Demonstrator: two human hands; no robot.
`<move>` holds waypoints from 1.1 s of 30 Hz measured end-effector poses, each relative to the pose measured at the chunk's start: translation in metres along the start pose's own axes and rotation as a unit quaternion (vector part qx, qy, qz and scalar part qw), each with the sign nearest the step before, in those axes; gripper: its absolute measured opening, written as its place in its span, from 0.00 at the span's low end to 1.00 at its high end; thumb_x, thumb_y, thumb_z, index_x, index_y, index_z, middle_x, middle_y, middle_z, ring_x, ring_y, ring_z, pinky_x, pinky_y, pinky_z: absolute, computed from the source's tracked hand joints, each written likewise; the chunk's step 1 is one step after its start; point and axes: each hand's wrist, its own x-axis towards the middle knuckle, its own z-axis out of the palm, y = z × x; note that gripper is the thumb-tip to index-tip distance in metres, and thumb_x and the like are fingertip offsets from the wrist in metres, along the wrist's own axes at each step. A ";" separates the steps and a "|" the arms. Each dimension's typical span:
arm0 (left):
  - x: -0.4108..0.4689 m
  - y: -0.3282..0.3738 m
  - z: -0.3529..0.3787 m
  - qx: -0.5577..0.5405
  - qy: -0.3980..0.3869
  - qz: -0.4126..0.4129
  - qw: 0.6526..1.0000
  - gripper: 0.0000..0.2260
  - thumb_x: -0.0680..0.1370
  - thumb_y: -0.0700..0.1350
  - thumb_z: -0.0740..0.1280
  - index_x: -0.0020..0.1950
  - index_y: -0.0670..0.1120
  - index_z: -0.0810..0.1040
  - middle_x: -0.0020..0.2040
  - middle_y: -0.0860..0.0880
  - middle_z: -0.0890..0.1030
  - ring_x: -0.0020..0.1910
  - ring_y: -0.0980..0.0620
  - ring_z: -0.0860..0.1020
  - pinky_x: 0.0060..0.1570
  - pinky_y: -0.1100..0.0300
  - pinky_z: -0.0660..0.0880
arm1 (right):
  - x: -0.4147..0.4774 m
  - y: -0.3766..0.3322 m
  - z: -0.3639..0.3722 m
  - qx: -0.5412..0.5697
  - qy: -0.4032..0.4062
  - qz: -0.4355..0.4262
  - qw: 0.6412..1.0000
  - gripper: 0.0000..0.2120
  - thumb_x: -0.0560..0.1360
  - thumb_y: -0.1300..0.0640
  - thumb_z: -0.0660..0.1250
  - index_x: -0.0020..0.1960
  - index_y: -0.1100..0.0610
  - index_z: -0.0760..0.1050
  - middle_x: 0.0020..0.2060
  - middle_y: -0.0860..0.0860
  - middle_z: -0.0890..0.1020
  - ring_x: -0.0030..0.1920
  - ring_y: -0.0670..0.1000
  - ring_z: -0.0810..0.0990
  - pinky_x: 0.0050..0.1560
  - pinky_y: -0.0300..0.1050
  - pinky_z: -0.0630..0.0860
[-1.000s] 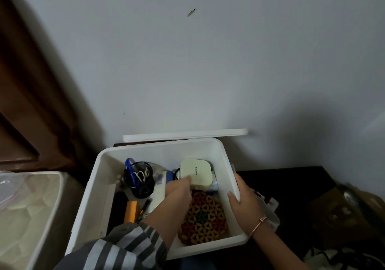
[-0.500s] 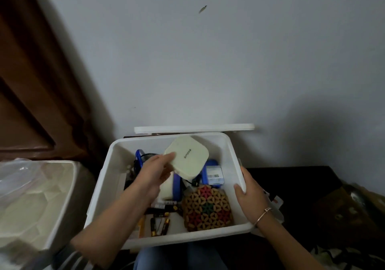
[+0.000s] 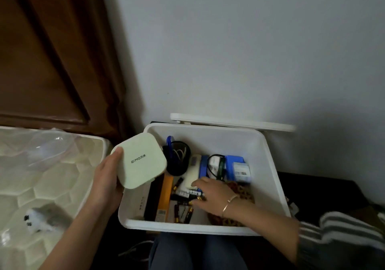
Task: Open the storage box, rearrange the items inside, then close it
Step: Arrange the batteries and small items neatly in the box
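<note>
One rounded-square pale case [image 3: 139, 160] held in the left hand [image 3: 105, 184].

The one view comes from a wide-angle camera on the person's head, looking forward and steeply down. It sits close above the open storage box [image 3: 268, 165], which fills the lower middle and right. The person's lap [image 3: 198, 253] is at the near edge. Both forearms enter from the bottom corners. The left hand [image 3: 106, 178] holds a pale green case [image 3: 139, 161] near enough for its print to show, and the right hand [image 3: 212, 194] is inside the box. At the far side the view takes in the wall [image 3: 229, 51], with a brown wooden panel [image 3: 41, 51] far left and a mattress [image 3: 52, 176] near left.
</note>
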 end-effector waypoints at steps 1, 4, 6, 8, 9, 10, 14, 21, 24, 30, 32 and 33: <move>0.001 -0.003 -0.001 -0.021 0.013 -0.005 1.000 0.15 0.80 0.55 0.62 0.59 0.52 0.82 0.57 0.45 0.84 0.53 0.44 0.83 0.39 0.51 0.82 | 0.014 -0.004 0.013 -0.030 -0.042 0.002 0.999 0.26 0.76 0.44 0.63 0.69 0.55 0.65 0.63 0.54 0.71 0.62 0.56 0.72 0.58 0.50 0.71; 0.002 -0.014 -0.005 -0.051 0.051 -0.014 0.997 0.15 0.79 0.56 0.62 0.59 0.53 0.82 0.57 0.46 0.84 0.53 0.46 0.83 0.39 0.51 0.81 | 0.045 -0.010 0.045 -0.125 -0.113 -0.009 0.986 0.27 0.77 0.50 0.62 0.71 0.60 0.60 0.66 0.59 0.67 0.65 0.60 0.67 0.57 0.55 0.71; 0.003 -0.019 -0.007 -0.053 0.057 -0.006 0.997 0.17 0.77 0.58 0.63 0.61 0.54 0.80 0.58 0.46 0.83 0.55 0.46 0.83 0.43 0.48 0.81 | 0.054 -0.014 0.060 -0.160 -0.119 -0.025 0.980 0.24 0.79 0.55 0.59 0.72 0.62 0.60 0.67 0.60 0.66 0.66 0.60 0.65 0.57 0.56 0.70; 0.002 -0.022 -0.008 -0.057 0.063 0.000 0.996 0.19 0.75 0.60 0.64 0.62 0.54 0.80 0.58 0.46 0.83 0.56 0.46 0.82 0.47 0.46 0.81 | 0.057 -0.013 0.069 -0.199 -0.093 -0.036 0.975 0.22 0.78 0.55 0.58 0.71 0.61 0.62 0.66 0.59 0.70 0.65 0.59 0.68 0.56 0.53 0.72; 0.002 -0.024 -0.009 -0.060 0.068 0.001 0.996 0.19 0.75 0.61 0.64 0.61 0.54 0.80 0.58 0.46 0.83 0.55 0.46 0.83 0.46 0.46 0.81 | 0.056 -0.013 0.071 -0.227 -0.069 -0.037 0.971 0.22 0.77 0.54 0.59 0.69 0.60 0.65 0.64 0.57 0.72 0.62 0.58 0.71 0.53 0.50 0.74; 0.002 -0.026 -0.010 -0.063 0.072 0.003 0.995 0.19 0.74 0.61 0.65 0.61 0.54 0.80 0.58 0.46 0.83 0.55 0.46 0.83 0.46 0.47 0.81 | 0.056 -0.014 0.072 -0.249 -0.062 -0.035 0.966 0.22 0.76 0.52 0.60 0.68 0.59 0.67 0.63 0.55 0.74 0.61 0.57 0.72 0.51 0.49 0.75; 0.001 -0.031 -0.011 -0.036 0.072 0.028 0.996 0.18 0.75 0.61 0.63 0.60 0.56 0.80 0.56 0.47 0.84 0.52 0.47 0.84 0.41 0.50 0.81 | 0.058 -0.020 0.082 -0.236 -0.108 -0.064 0.964 0.23 0.75 0.56 0.60 0.68 0.64 0.65 0.64 0.62 0.70 0.60 0.62 0.71 0.51 0.55 0.73; -0.002 -0.036 -0.011 -0.013 0.080 0.047 0.996 0.18 0.75 0.62 0.63 0.61 0.57 0.79 0.54 0.47 0.84 0.50 0.47 0.84 0.38 0.54 0.80 | 0.068 -0.021 0.078 -0.257 -0.123 -0.071 0.956 0.25 0.47 0.41 0.78 0.39 0.52 0.83 0.33 0.48 0.82 0.22 0.46 0.76 0.17 0.34 0.63; -0.002 -0.036 -0.011 -0.012 0.085 0.047 0.995 0.19 0.75 0.62 0.63 0.62 0.56 0.78 0.55 0.47 0.84 0.51 0.47 0.84 0.38 0.55 0.80 | 0.068 -0.018 0.078 -0.286 -0.124 -0.129 0.941 0.19 0.59 0.53 0.77 0.47 0.60 0.80 0.36 0.55 0.81 0.23 0.53 0.77 0.18 0.38 0.67; -0.003 -0.035 -0.011 -0.001 0.087 0.048 0.995 0.19 0.75 0.62 0.63 0.63 0.56 0.78 0.55 0.47 0.84 0.51 0.47 0.84 0.37 0.56 0.80 | 0.070 -0.016 0.048 -0.242 -0.108 -0.153 0.952 0.10 0.75 0.56 0.66 0.53 0.61 0.76 0.44 0.57 0.80 0.37 0.54 0.80 0.33 0.45 0.74; -0.002 -0.035 -0.011 0.003 0.082 0.049 0.995 0.20 0.75 0.63 0.63 0.63 0.56 0.78 0.55 0.47 0.84 0.52 0.47 0.84 0.38 0.57 0.81 | 0.063 -0.011 0.036 -0.164 -0.114 -0.125 0.972 0.12 0.78 0.52 0.62 0.55 0.61 0.74 0.46 0.57 0.79 0.40 0.55 0.79 0.33 0.47 0.72; -0.002 -0.035 -0.011 0.006 0.080 0.051 0.995 0.20 0.75 0.63 0.63 0.62 0.56 0.78 0.55 0.47 0.84 0.52 0.47 0.84 0.38 0.57 0.81 | 0.060 -0.004 0.029 -0.129 -0.096 -0.113 0.981 0.13 0.81 0.52 0.57 0.58 0.61 0.70 0.48 0.58 0.77 0.42 0.57 0.78 0.34 0.47 0.68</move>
